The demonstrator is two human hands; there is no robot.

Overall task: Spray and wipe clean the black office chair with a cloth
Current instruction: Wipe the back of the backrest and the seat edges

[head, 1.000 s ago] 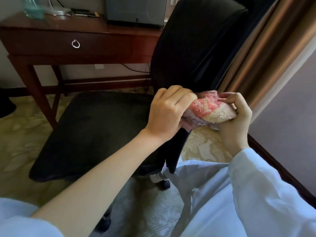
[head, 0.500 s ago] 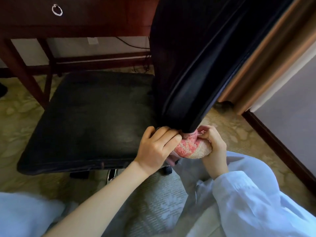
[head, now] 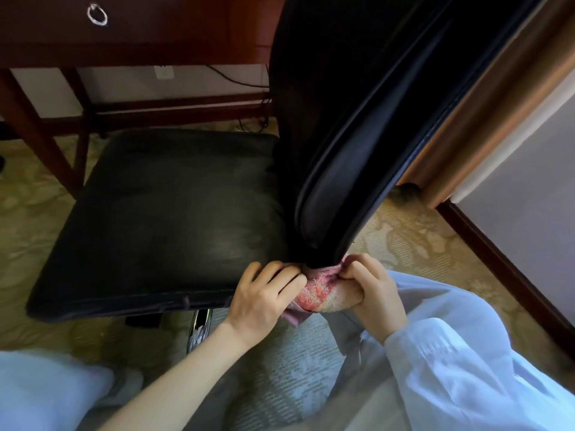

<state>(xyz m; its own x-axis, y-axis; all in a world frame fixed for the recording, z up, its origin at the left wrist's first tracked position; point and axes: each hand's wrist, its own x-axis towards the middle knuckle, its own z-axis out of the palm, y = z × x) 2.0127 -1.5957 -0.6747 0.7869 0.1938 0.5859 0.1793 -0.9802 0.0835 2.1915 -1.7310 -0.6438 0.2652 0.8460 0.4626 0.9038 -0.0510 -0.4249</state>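
Two-handed grip on the bunched pink-and-cream cloth (head: 314, 290), left hand (head: 264, 301) and right hand (head: 370, 290) curled round either end. Pressed against the lowest tip of the backrest (head: 357, 150) of the glossy black office chair (head: 161, 219).

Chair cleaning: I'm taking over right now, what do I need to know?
Hands: the left hand grips one end of the pink cloth, and the right hand grips the other end.
Where: the cloth is bunched between them, up against the bottom tip of the backrest, beside the seat.
Done: can't tell which parts are already wiped.
Left: probably wipe along the backrest edge, then the seat.
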